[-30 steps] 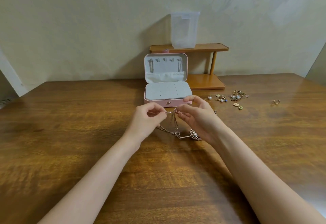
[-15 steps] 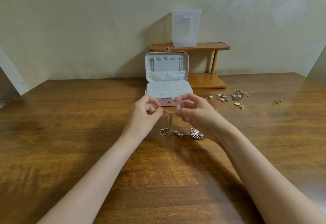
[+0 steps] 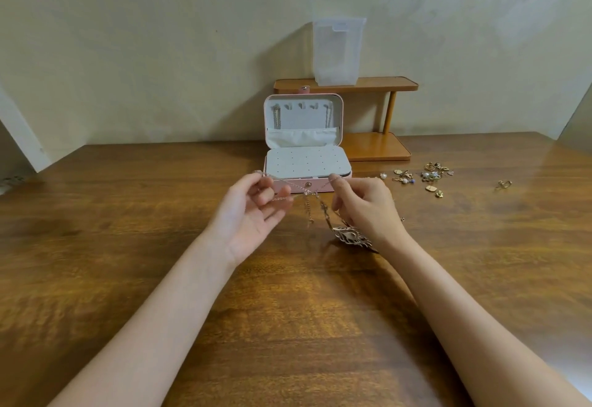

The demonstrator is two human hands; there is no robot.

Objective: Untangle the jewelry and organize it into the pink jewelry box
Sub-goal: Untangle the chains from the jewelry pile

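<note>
Hands have drawn apart since a second ago, stretching the tangled necklace chain (image 3: 296,189) taut. Left hand (image 3: 253,211) and right hand (image 3: 363,206) each pinch a chain end; leaf pendant (image 3: 350,236) rests on table (image 3: 128,246). Pink jewelry box (image 3: 304,163) open just beyond, two chains hung. Loose earrings (image 3: 423,177) far right remain unsorted; early going.

Open jewelry box (image 3: 306,163) on table (image 3: 128,246), shelf rack (image 3: 378,147) behind it with container (image 3: 339,50) on top. Loose earrings (image 3: 423,177) right of box. Chains (image 3: 312,204) in front, probably tangled.
</note>
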